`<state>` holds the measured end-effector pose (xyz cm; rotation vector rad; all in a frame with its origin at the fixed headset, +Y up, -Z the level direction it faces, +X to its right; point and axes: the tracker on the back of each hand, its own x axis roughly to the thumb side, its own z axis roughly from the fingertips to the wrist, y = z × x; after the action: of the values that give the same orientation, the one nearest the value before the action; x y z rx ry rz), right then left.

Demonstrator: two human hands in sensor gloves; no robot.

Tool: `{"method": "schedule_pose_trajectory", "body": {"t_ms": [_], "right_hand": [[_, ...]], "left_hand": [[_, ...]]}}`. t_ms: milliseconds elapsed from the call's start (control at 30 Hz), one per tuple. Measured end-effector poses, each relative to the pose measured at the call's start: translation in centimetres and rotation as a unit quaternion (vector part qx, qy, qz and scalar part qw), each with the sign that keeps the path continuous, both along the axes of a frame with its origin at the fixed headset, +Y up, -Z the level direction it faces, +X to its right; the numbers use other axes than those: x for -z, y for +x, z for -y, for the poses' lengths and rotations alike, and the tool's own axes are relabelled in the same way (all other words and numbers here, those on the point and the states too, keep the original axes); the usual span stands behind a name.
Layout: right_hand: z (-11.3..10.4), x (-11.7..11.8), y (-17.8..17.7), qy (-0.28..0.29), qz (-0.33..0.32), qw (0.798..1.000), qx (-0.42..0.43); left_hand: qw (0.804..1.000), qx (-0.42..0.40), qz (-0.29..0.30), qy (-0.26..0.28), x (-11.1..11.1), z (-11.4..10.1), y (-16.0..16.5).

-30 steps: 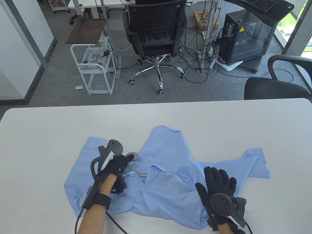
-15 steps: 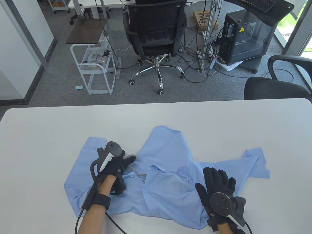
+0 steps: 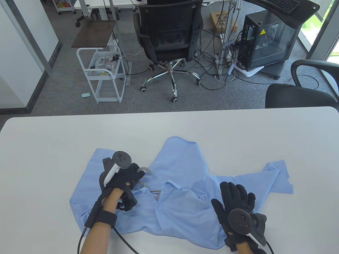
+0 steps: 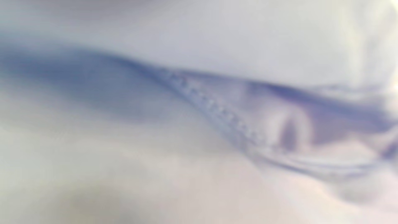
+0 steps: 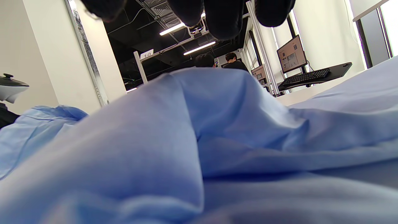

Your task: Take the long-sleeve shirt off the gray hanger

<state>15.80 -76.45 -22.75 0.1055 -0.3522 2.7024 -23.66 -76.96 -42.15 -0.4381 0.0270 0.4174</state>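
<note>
A light blue long-sleeve shirt [image 3: 182, 169] lies crumpled on the white table [image 3: 47, 148]. The gray hanger's hook [image 3: 147, 169] sticks out at the collar, and a bit of its bar [image 3: 158, 195] shows inside the open neck. My left hand [image 3: 133, 177] grips the hanger at the base of the hook. My right hand [image 3: 235, 197] rests flat with fingers spread on the shirt's lower right part. The left wrist view shows only blurred blue fabric with a seam [image 4: 211, 105]. The right wrist view shows shirt folds [image 5: 186, 130] under my fingertips [image 5: 224, 21].
A sleeve [image 3: 278, 177] stretches to the right on the table. A black armchair [image 3: 299, 95] stands past the table's far right edge and an office chair [image 3: 169, 34] farther back. Bare table lies to the left and beyond the shirt.
My left hand has shifted a little to the left and away, drawing the hanger hook with it; the collar has moved slightly. My right hand has stayed flat on the shirt.
</note>
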Motion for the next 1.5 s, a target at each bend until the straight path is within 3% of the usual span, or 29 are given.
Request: {"method": "schedule_pose_trajectory", "body": {"t_ms": [233,333,500,800,1000,1167,1300,1500], "right_hand": [[0.1,0.1,-0.2,-0.005,-0.010,1.000,0.003],[0.0,0.1,-0.4,-0.002,-0.017,1.000,0.005],[-0.2,0.0,-0.7,0.006,-0.021,1.000,0.009],[-0.7,-0.3,-1.2,0.025,-0.035,0.999,0.027],[-0.9,-0.4,-1.6,0.030,-0.045,0.998,0.034],[-0.7,-0.4,-1.6,0.031,-0.052,0.997,0.047],[-0.8,-0.6,-1.5,0.042,-0.046,0.997,0.047],[-0.8,-0.8,-1.7,0.048,-0.047,0.997,0.039]], "left_hand": [[0.995,-0.086,0.029,0.042,-1.4,-1.2,0.1],[0.987,-0.156,0.032,0.033,-2.3,-2.2,-0.5],[0.984,-0.162,0.078,0.016,-4.1,-3.8,-0.9],[0.962,-0.198,0.050,0.181,-8.4,-6.0,-0.5],[0.910,-0.258,0.006,0.326,-12.0,-6.6,-1.0],[0.873,-0.265,0.018,0.409,-14.3,-8.4,-1.0],[0.856,-0.278,0.039,0.435,-15.7,-8.9,-0.5],[0.855,-0.277,0.049,0.436,-16.7,-8.9,-0.4]]}}
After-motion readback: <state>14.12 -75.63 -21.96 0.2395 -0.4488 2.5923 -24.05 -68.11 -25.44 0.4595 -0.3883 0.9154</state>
